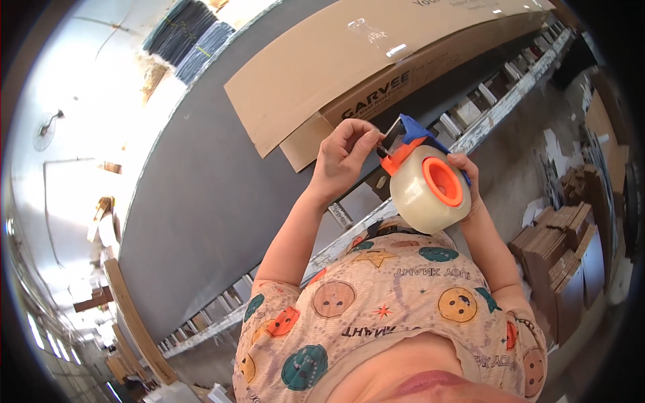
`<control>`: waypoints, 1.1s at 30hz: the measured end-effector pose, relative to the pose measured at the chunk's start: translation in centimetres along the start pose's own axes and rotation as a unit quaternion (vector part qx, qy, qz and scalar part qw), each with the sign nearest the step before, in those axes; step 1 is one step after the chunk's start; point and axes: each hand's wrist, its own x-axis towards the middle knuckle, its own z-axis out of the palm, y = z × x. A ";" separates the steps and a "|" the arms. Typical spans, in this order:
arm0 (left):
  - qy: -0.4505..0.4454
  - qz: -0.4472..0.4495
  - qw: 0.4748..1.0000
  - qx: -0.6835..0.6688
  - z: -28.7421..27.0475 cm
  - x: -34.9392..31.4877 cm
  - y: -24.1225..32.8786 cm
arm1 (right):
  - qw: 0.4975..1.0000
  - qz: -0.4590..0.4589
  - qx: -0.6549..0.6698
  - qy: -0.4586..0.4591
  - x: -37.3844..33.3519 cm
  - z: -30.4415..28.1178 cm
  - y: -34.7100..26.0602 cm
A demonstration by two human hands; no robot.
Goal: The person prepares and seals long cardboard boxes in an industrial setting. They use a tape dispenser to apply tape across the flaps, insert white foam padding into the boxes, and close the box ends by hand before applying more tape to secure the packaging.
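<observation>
My right hand (468,176) grips a blue and orange tape dispenser (401,157), raised in front of my chest. A large roll of clear packing tape (415,198) sits on its orange hub. My left hand (341,161) is closed, thumb and forefinger pinched at the dispenser's front. A thin strip that looks like the tape's free end runs to those fingertips, partly hidden by them. Beyond my hands, a long brown cardboard box (376,99) lies on its side, with a wide flap (322,74) spread over it.
The box rests on a dark grey tabletop (195,201), edged by a worn metal rail with rollers (494,94). Flattened cartons (561,245) are piled on the floor at the right. A dark stack of sheets (185,37) stands beyond the table's far edge. At left runs a wooden beam (138,329).
</observation>
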 end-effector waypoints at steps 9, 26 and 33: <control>-0.117 -0.066 0.845 -0.517 -2.4 -0.7 -1.4 | 0.997 -0.001 -0.072 0.035 0.1 1.1 0.0; -0.011 -0.166 0.910 -0.379 0.9 -2.6 -1.0 | 0.866 -0.160 -0.471 -0.043 1.9 1.3 -3.0; -0.017 -0.268 0.845 -0.462 -0.3 -1.9 -1.9 | 0.710 -0.243 -0.651 -0.114 2.2 1.6 -3.4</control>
